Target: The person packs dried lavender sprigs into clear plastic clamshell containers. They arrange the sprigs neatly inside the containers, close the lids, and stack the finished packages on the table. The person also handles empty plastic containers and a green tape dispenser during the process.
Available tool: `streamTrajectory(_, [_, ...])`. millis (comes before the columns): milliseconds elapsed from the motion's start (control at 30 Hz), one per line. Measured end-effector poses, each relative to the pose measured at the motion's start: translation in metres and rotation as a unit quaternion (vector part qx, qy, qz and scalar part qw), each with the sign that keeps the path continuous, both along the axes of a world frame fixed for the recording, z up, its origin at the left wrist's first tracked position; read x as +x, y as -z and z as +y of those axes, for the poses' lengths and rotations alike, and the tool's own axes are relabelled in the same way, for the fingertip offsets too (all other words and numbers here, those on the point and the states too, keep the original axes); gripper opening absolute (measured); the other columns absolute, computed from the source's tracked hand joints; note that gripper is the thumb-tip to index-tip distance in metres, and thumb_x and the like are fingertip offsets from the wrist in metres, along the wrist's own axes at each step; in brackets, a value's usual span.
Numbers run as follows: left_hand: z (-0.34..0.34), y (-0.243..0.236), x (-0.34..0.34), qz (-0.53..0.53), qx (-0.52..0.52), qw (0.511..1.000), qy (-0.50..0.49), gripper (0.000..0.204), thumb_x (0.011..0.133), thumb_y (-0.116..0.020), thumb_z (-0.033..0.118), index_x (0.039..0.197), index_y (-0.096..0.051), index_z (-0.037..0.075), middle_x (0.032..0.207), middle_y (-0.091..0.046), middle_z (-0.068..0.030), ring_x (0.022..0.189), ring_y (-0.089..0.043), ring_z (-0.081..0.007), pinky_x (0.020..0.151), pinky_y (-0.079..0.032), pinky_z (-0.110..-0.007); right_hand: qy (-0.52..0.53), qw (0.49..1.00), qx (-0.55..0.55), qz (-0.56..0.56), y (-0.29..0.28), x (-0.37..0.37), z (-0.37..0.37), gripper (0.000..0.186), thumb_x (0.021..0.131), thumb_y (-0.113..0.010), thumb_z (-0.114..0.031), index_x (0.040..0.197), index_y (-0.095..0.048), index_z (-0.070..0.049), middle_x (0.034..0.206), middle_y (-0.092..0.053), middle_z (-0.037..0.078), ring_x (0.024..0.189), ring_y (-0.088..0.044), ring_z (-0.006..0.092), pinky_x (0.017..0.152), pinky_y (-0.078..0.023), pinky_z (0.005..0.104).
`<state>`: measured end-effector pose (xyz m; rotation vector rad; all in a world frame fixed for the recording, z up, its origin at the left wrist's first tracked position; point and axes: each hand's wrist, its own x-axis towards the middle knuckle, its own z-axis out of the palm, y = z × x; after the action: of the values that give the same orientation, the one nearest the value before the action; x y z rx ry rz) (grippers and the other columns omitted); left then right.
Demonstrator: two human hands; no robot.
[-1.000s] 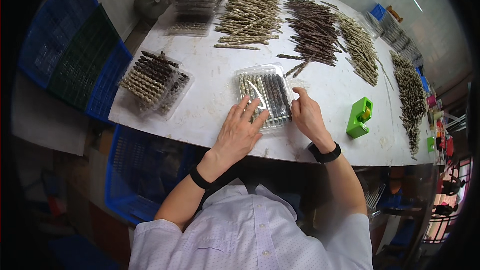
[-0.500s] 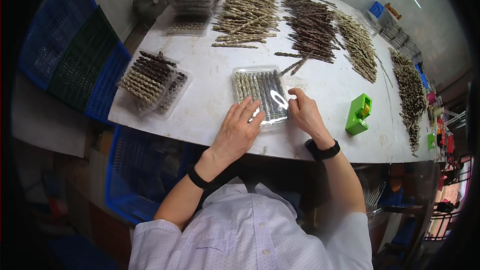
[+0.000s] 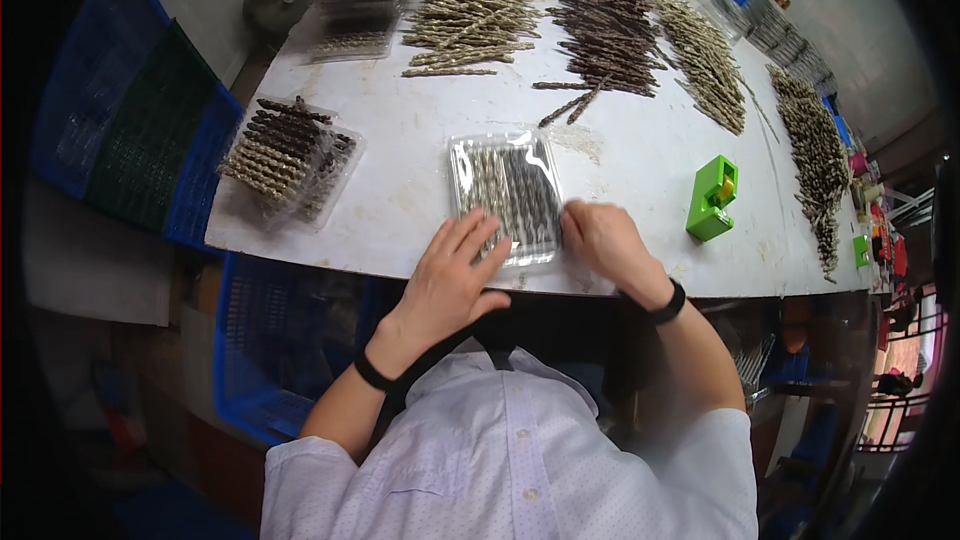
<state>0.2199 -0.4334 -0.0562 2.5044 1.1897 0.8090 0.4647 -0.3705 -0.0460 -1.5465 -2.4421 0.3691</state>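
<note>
A clear plastic box (image 3: 507,202) of twisted sticks lies flat near the table's front edge. Pale sticks fill its left part and dark ones its right. My left hand (image 3: 452,275) is open, its fingers spread, with the fingertips at the box's near left corner. At the box's right edge, my right hand (image 3: 612,248) has its fingers bent together. Slight blur there hides what, if anything, they pinch. To the right of that hand stands a green tape dispenser (image 3: 712,200) with a yellowish roll.
Filled packs (image 3: 285,165) of sticks lie at the left. Behind them rises a tall stack of clear trays (image 3: 358,0). Loose pale sticks (image 3: 470,10), dark sticks (image 3: 605,35), more pale sticks (image 3: 703,65) and a brownish pile (image 3: 812,155) cover the far and right table (image 3: 400,150).
The box has come slightly nearer the front edge. My left hand has slid back toward its near corner, and my right hand stays at its right edge. The view has shifted a little.
</note>
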Motion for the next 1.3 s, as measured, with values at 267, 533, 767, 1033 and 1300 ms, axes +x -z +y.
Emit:
streamTrajectory(267, [-0.04,0.038,0.001,0.006,0.185,0.983,0.02,0.024,0.081,-0.062,0.014,0.104,-0.067,0.01,0.114,-0.064,-0.0047,0.112,-0.059,-0.0239,0.093,-0.044,-0.043,0.092,0.958,-0.192,0.192,-0.01,0.009,-0.12,0.025,0.091,-0.062,-0.02,0.095,-0.062,0.005,0.066,-0.063,0.018,0.064,-0.067,0.0323,0.06,-0.053,0.0367])
streamTrajectory(533, [-0.043,0.033,0.044,-0.013,0.142,0.983,0.115,0.031,0.079,-0.067,0.018,0.109,-0.066,0.011,0.118,-0.063,-0.0029,0.117,-0.055,-0.0213,0.096,-0.042,-0.043,0.219,0.587,-0.379,0.681,0.034,0.036,-0.144,0.033,0.091,-0.052,-0.004,0.121,-0.049,0.009,0.116,-0.062,0.014,0.102,-0.064,0.019,0.089,-0.054,0.0353])
streamTrajectory(767, [-0.046,0.017,0.047,-0.397,-0.316,0.862,0.021,0.079,0.076,-0.081,0.024,0.138,-0.038,-0.001,0.137,-0.044,-0.0187,0.126,-0.046,-0.0301,0.103,-0.042,-0.039,0.219,0.593,-0.342,0.695,0.01,0.055,-0.155,0.028,0.09,-0.052,-0.003,0.117,-0.052,0.008,0.109,-0.064,0.011,0.093,-0.064,0.0152,0.084,-0.054,0.0311])
streamTrajectory(1033, [-0.029,-0.004,0.098,-0.555,-0.684,0.473,0.038,0.04,0.089,-0.062,0.004,0.126,-0.048,-0.003,0.116,-0.061,-0.0147,0.101,-0.064,-0.0225,0.086,-0.056,-0.037,0.203,0.688,-0.342,0.607,-0.003,0.076,-0.16,0.031,0.089,-0.06,-0.011,0.115,-0.056,0.005,0.095,-0.065,0.004,0.081,-0.058,0.0083,0.071,-0.047,0.0228])
streamTrajectory(1300, [-0.019,-0.003,0.11,-0.554,-0.677,0.484,0.034,0.041,0.086,-0.065,0.004,0.124,-0.05,-0.003,0.116,-0.062,-0.0141,0.101,-0.064,-0.0237,0.087,-0.056,-0.039,0.407,0.792,-0.021,0.454,-0.036,0.205,-0.06,0.031,0.093,-0.06,-0.032,0.108,-0.064,-0.005,0.103,-0.063,0.002,0.096,-0.056,0.0125,0.083,-0.045,0.0326])
